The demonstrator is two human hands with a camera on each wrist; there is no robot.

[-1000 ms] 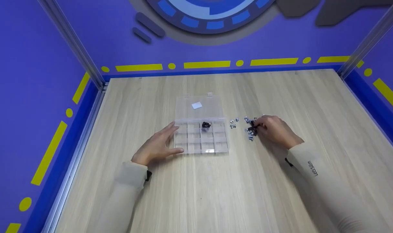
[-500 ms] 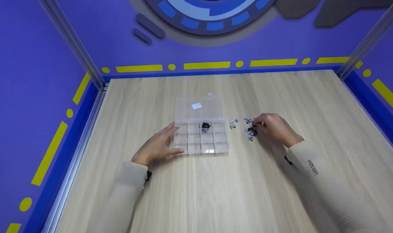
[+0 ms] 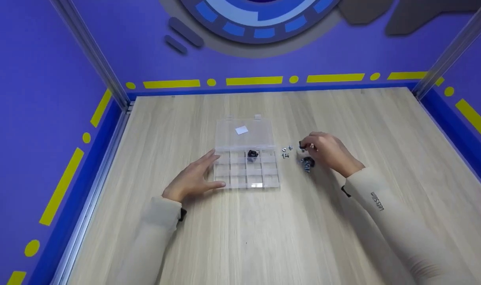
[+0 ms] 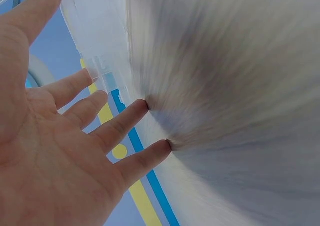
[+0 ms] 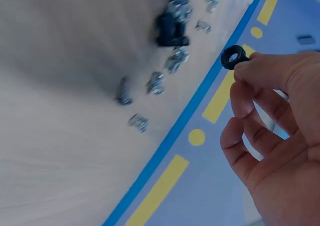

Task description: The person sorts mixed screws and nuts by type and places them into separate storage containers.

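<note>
A clear plastic compartment box (image 3: 238, 185) lies with its lid (image 3: 228, 134) folded back. Several black pieces (image 3: 253, 155) sit in a back-row compartment, third from the left. My left hand (image 3: 192, 178) rests at the box's left side, fingers extended and thumb by the front left corner; the left wrist view shows its palm (image 4: 65, 146) and spread fingers. Between thumb and fingertips my right hand (image 3: 330, 152) pinches a small black ring-shaped piece (image 5: 233, 57) with a hole through it. This hand is raised over the pile of silver screws (image 3: 307, 168) and black pieces (image 3: 310, 160).
A few loose silver screws (image 3: 285, 155) lie between the box and the pile. A white square label (image 3: 241, 130) is on the lid. Blue panels (image 3: 256, 63) with yellow marks close off the wooden table (image 3: 240, 237) at the back and sides.
My right hand has lifted a black ring-shaped piece from the pile and moved slightly left and toward the back. My left hand has stayed by the box.
</note>
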